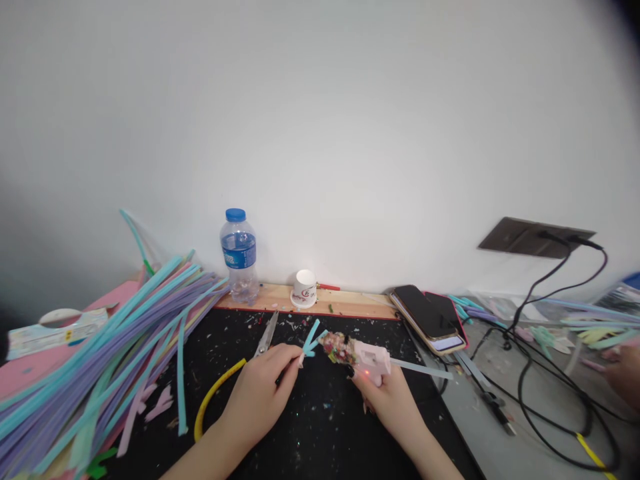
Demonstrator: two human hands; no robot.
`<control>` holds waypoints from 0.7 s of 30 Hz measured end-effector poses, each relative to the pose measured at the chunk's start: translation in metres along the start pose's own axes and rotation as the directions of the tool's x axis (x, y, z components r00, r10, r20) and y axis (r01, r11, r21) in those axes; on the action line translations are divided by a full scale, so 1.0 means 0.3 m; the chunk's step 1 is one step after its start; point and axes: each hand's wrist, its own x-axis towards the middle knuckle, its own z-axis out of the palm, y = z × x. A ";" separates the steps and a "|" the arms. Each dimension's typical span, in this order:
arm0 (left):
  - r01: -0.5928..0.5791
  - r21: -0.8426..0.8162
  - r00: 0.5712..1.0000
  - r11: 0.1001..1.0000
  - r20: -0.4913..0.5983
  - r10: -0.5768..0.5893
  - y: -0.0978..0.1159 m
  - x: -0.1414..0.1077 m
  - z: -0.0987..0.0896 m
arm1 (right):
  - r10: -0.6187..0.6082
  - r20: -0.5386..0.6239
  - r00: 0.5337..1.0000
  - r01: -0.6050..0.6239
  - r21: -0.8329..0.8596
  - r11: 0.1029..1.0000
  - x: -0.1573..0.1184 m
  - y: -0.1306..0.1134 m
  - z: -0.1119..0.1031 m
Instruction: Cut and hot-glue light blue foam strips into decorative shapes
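Note:
My left hand pinches a small light-blue piece of fuzzy pipe cleaner with several short arms spreading out from the fingertips. Wrapped round the handle of a pale pink hot glue gun, my right hand points its nozzle left, at the blue piece. Dried, coloured residue crusts the front of the gun, and a red light glows on its side. A translucent glue stick sticks out of its back. Whether the nozzle touches the blue piece I cannot tell. Scissors lie just beyond my left hand.
A large heap of pastel pipe cleaners covers the left side. A water bottle and a paper cup stand by the wall. Phones, black cables and another person's hand are at the right. A yellow strip curves beside my left arm.

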 end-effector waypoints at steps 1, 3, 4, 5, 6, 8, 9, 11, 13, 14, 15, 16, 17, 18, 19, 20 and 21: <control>-0.001 0.001 1.000 1.000 -0.001 0.001 0.000 0.001 0.000 | -0.006 -0.007 1.000 0.006 0.001 1.000 0.000 -0.001 0.000; -0.005 0.001 1.000 1.000 -0.004 0.005 -0.001 0.003 0.000 | -0.007 -0.011 1.000 0.007 0.004 1.000 0.001 -0.002 -0.001; -0.005 -0.001 1.000 1.000 -0.003 0.005 0.000 0.003 0.000 | -0.003 -0.011 1.000 0.003 0.005 1.000 0.000 -0.002 -0.001; -0.002 -0.004 1.000 1.000 -0.002 0.002 0.000 0.003 0.000 | 0.000 -0.012 1.000 0.000 0.004 1.000 0.000 -0.001 -0.001; 0.002 -0.007 1.000 1.000 0.000 -0.002 0.001 0.002 0.000 | 0.003 -0.013 1.000 -0.003 0.001 1.000 0.000 -0.001 -0.001; 0.008 -0.013 1.000 1.000 0.002 -0.008 0.003 -0.001 -0.001 | 0.011 -0.012 1.000 -0.011 -0.006 1.000 -0.001 0.001 -0.001; 0.010 -0.015 1.000 1.000 0.003 -0.010 0.003 -0.003 -0.001 | 0.019 -0.007 1.000 -0.019 -0.012 1.000 -0.001 0.003 -0.001; 0.008 -0.016 1.000 1.000 0.002 -0.008 0.002 -0.007 -0.001 | 0.036 0.008 0.999 -0.036 -0.018 0.999 0.000 0.006 0.000; 0.009 -0.018 1.000 1.000 0.002 -0.009 0.000 -0.008 -0.001 | 0.045 0.016 0.999 -0.045 -0.014 0.999 0.000 0.010 0.000; 0.009 -0.020 1.000 1.000 0.002 -0.009 -0.001 -0.007 0.000 | 0.046 0.016 0.999 -0.046 -0.007 0.999 0.000 0.013 0.001; 0.008 -0.022 1.000 1.000 0.002 -0.008 -0.002 -0.006 0.001 | 0.047 0.016 0.999 -0.047 0.002 0.999 0.000 0.015 0.001; 0.008 -0.024 1.000 1.000 0.002 -0.008 -0.003 -0.005 0.002 | 0.050 0.016 0.999 -0.050 0.010 0.999 0.000 0.017 0.002; 0.007 -0.026 1.000 1.000 0.001 -0.007 -0.003 -0.003 0.002 | 0.053 0.015 0.998 -0.053 0.017 0.998 -0.001 0.019 0.002; 0.006 -0.026 1.000 1.000 0.000 -0.006 -0.003 -0.002 0.002 | 0.056 0.014 0.998 -0.057 0.020 0.998 -0.001 0.019 0.002; 0.008 -0.027 1.000 1.000 -0.001 -0.008 -0.002 -0.001 0.002 | 0.058 0.013 0.998 -0.058 0.022 0.998 -0.002 0.020 0.002; 0.009 -0.027 1.000 1.000 -0.001 -0.009 -0.001 -0.001 0.001 | 0.056 0.009 0.998 -0.056 0.020 0.998 -0.002 0.019 0.002; 0.010 -0.027 1.000 1.000 -0.002 -0.010 0.000 0.000 0.000 | 0.049 0.003 0.999 -0.049 0.013 0.999 -0.002 0.018 0.002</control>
